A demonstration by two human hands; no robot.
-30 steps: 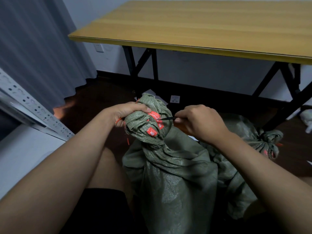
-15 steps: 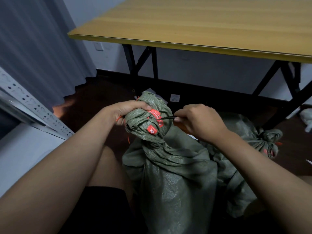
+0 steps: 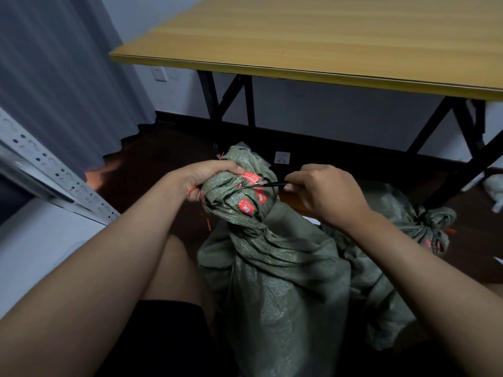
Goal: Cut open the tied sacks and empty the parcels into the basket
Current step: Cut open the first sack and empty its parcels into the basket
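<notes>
Little has shifted: both hands stay put at the near sack [image 3: 275, 281]. Left hand [image 3: 209, 179] stays clenched round its bunched neck; right hand [image 3: 324, 194], closed on a thin black blade [image 3: 275, 184], probes the red tie [image 3: 251, 180] beside that grip. Uncut yet, I judge. Beyond, a second sack [image 3: 394, 240] waits tied.

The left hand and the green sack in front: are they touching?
Touching. The head view shows the left hand wrapped around the bunched, tied top of the front sack.
</notes>
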